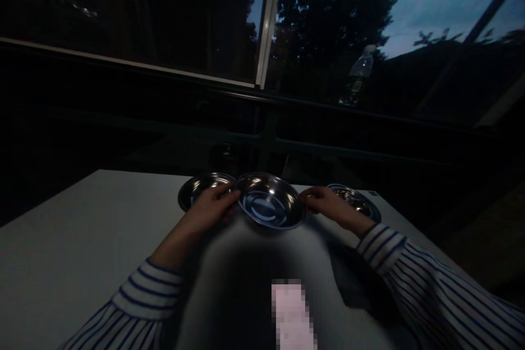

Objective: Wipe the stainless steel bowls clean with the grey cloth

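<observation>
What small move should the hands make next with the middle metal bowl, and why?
Probably lower it gently onto the white table, if it is raised, which is unclear: the left hand and right hand hold opposite sides of the middle metal bowl's rim, so both can steady it.

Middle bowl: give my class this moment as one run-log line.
middle bowl: held; left hand: on left edge; right hand: on right edge; left bowl, right bowl: flanking

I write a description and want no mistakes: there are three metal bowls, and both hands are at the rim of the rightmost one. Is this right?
Not quite: in the head view, the left hand and right hand are at the rim of the middle bowl, not the rightmost bowl. The rest stands.
</observation>
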`<state>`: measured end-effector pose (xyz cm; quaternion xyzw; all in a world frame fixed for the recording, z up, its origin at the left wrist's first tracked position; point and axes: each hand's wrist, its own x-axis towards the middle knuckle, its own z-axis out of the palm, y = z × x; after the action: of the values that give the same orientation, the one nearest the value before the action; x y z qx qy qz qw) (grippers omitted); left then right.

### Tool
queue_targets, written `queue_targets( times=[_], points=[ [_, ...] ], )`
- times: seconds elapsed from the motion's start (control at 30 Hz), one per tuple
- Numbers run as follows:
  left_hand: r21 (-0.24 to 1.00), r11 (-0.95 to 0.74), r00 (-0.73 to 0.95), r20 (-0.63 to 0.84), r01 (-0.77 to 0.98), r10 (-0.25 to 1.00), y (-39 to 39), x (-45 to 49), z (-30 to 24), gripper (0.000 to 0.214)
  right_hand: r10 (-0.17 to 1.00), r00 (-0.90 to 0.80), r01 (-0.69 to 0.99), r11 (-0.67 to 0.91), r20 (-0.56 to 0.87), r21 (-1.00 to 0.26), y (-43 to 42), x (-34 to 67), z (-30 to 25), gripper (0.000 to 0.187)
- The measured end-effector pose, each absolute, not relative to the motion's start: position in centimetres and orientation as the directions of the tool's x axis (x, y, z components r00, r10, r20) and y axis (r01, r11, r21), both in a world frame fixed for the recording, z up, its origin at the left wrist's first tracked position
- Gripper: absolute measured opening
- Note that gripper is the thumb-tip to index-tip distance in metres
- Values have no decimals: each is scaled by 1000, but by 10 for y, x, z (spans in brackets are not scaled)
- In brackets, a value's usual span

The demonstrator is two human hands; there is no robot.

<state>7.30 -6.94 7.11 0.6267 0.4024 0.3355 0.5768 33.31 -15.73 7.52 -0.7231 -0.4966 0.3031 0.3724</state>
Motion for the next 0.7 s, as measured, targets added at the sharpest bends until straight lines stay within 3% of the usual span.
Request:
queue_targets(
  times=[0.23,0.7],
  points=[
    [967,89,586,-216,237,781,-90,117,38,65,948,307,587,-258,-84,-768,-200,373,48,16],
    [950,206,537,-304,235,787,-85,157,8,69,950,309,686,-256,-46,-681,-210,386,27,19]
  ],
)
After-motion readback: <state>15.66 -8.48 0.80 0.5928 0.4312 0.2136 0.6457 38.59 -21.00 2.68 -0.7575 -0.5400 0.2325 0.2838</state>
